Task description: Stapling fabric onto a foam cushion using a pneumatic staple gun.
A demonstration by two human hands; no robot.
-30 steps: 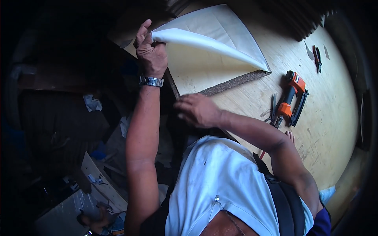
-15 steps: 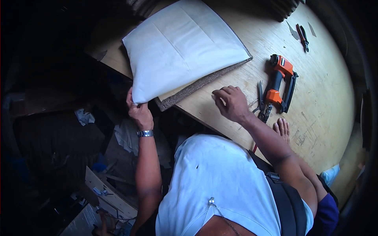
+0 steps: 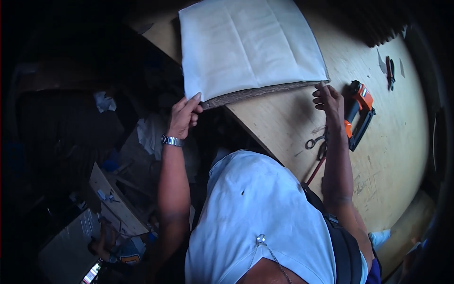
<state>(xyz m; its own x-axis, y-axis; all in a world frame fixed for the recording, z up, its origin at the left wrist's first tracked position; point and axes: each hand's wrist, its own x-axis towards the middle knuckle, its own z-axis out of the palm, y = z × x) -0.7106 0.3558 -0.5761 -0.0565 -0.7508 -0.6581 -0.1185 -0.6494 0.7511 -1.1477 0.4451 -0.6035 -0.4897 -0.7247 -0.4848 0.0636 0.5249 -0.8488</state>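
A white cloth [image 3: 250, 45] lies over a flat panel with a fuzzy grey-brown covering [image 3: 265, 92] along its near edge. This padded panel rests on the wooden table, its near left corner jutting past the table edge. My left hand [image 3: 184, 116], with a watch on the wrist, is closed on the near left corner, thumb on top of the cloth. At the near right corner, my right hand [image 3: 331, 102] pinches the cloth's edge between fingertips, its other fingers curled. Just right of that forearm lies an orange and black staple gun [image 3: 362, 111]. Scissors [image 3: 312, 143] lie partly hidden by the forearm.
Cutting pliers [image 3: 390, 73] lie far right on the wooden table [image 3: 392, 137]. A dark ribbed stack [image 3: 378, 23] stands at the back right. A red hose [image 3: 316, 171] runs off the near edge. Another person [image 3: 106, 239] is low at the left, among boards and scraps.
The cloth, bulging before, now lies flatter over the panel. My right hand has moved from the bare table to the near right corner. My left hand has kept its corner.
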